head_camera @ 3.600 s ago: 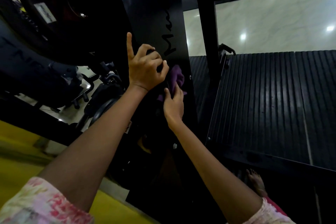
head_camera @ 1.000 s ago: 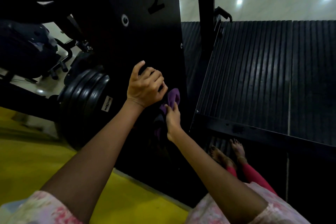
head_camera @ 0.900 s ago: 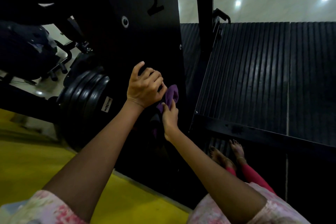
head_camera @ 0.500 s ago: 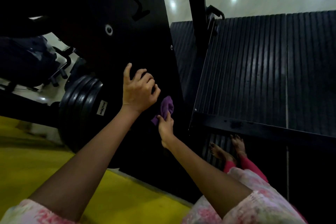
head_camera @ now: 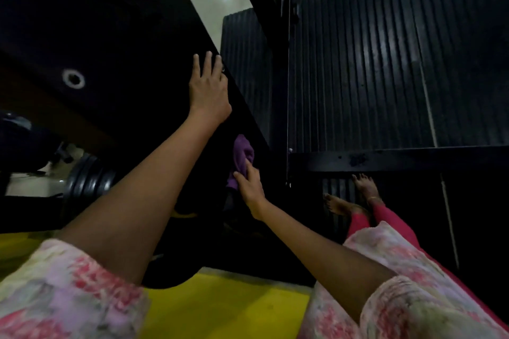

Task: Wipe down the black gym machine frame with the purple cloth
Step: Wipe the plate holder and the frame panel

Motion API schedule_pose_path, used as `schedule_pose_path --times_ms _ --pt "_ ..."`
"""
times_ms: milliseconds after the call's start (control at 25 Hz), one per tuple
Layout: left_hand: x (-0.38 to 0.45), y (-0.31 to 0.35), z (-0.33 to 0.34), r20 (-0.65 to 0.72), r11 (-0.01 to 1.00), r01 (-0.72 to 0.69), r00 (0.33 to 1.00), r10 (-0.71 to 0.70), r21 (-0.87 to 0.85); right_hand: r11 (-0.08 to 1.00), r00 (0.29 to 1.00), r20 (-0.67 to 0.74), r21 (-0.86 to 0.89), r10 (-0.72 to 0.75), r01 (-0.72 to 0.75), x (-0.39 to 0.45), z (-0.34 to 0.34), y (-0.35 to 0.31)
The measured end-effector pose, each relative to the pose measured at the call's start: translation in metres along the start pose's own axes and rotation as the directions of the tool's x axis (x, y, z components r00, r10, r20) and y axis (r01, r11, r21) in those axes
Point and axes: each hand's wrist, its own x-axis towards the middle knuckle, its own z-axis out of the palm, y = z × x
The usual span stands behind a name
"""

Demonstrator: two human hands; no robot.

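Head view, nearest first: floral sleeves, then bare forearms reaching to the tall black steel gym machine frame [head_camera: 132, 36]. The right hand [head_camera: 249, 187] presses the crumpled purple cloth [head_camera: 242, 154] low on the panel's edge, fingers fairly straight. Farther up, the left hand [head_camera: 208, 88], curled moments ago, now lies flat with fingers spread, bracing, which suggests wiping has moved down to the lower section.

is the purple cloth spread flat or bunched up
Bunched up. The purple cloth shows as a crumpled wad against the black frame, pressed there by the right hand, not laid out flat.
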Motion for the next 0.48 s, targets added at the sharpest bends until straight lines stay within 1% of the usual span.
schedule_pose_path --times_ms 80,160,200,280,320,360,480 --pt "0.023 0.005 0.008 0.042 0.994 -0.041 0.998 0.037 0.099 0.994 0.998 -0.021 0.090 0.064 -0.062 0.033 -0.005 -0.007" --pt "0.035 0.005 0.015 0.035 0.978 -0.053 0.998 0.047 0.201 0.994 0.996 -0.066 0.097 0.059 -0.052 0.068 -0.013 -0.023" --pt "0.037 0.005 0.018 0.020 0.967 -0.052 0.999 0.048 0.250 0.998 0.996 -0.089 0.066 0.023 -0.017 0.071 -0.017 -0.044" --pt "0.035 0.012 0.022 0.009 0.950 -0.038 0.999 0.037 0.311 0.995 0.987 -0.123 -0.028 -0.101 0.099 0.076 -0.022 -0.067" --pt "0.033 0.018 0.024 0.011 0.945 -0.028 1.000 0.025 0.326 0.989 0.982 -0.120 -0.056 -0.144 0.138 0.077 -0.024 -0.069" --pt "0.031 0.024 0.027 0.008 0.944 -0.013 1.000 0.011 0.331 0.988 0.981 -0.120 -0.050 -0.154 0.149 0.080 -0.026 -0.065" --pt "0.036 0.036 0.037 -0.037 0.960 0.058 0.998 -0.050 0.273 0.994 0.986 -0.131 -0.023 -0.105 0.103 0.095 -0.030 -0.040"
